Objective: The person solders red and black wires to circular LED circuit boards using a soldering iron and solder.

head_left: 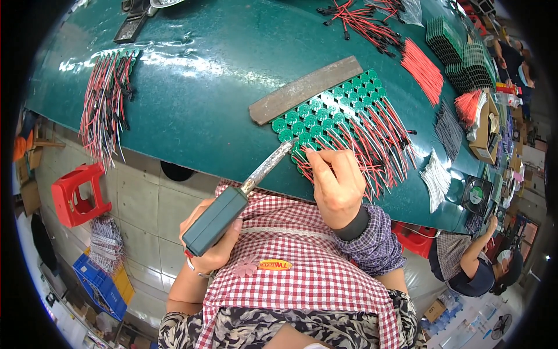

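a bundle of red and black wires (104,104) hangs over the left edge of the green table (203,75). at the near edge, our left hand (212,235) is closed around the grey-green handle of a soldering iron (241,195), its metal tip reaching the near row of small round green circuit boards (325,113). these lie in tight rows at the near edge, just below a flat grey metal bar (305,88), with red and black leads (378,145) fanning off toward the right. our right hand (334,183) is curled shut, fingertips pinching a lead at the near boards. we judge the boards light, stiff and easily shifted, the leads soft and springy; the iron is best held by its insulated handle only. further right lie more cut wires (421,70), and another person (471,264) sits past the right corner.
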Action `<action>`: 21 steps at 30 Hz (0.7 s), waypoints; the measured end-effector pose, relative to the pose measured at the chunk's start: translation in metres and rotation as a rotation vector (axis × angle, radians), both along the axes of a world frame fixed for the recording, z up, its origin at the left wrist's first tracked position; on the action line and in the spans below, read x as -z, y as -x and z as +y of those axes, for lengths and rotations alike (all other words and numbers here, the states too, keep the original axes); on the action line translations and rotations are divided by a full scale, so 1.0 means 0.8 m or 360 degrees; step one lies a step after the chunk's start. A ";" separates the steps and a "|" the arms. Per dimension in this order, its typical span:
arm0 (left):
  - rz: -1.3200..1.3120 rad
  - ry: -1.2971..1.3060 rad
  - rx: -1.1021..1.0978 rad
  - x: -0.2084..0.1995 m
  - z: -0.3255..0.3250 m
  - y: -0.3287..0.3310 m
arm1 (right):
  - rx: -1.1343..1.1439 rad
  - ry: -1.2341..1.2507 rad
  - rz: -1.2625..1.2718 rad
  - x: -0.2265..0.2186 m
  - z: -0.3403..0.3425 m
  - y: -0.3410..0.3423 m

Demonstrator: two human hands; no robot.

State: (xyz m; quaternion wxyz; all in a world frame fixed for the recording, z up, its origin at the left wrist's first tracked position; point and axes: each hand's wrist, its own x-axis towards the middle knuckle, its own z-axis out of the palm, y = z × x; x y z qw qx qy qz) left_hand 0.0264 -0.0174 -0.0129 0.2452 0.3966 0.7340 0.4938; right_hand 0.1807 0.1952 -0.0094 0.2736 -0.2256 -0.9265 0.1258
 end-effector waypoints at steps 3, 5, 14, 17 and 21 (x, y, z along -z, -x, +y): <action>-0.0055 -0.0008 -0.0028 0.000 0.000 -0.001 | 0.0049 0.0045 -0.0012 -0.002 -0.002 0.001; -0.0038 0.0002 -0.0031 0.000 -0.001 0.000 | 0.0045 0.0038 -0.0011 -0.002 -0.002 0.001; 0.0063 -0.0027 -0.0014 0.000 -0.007 0.000 | 0.0008 0.0072 0.0133 -0.007 -0.004 0.002; 0.0066 0.0001 -0.0011 -0.003 -0.008 0.000 | -0.0086 0.0026 0.0153 -0.006 -0.008 0.000; 0.0110 0.0065 0.0007 -0.004 -0.014 -0.001 | -0.0095 0.0081 0.0085 -0.004 -0.014 0.004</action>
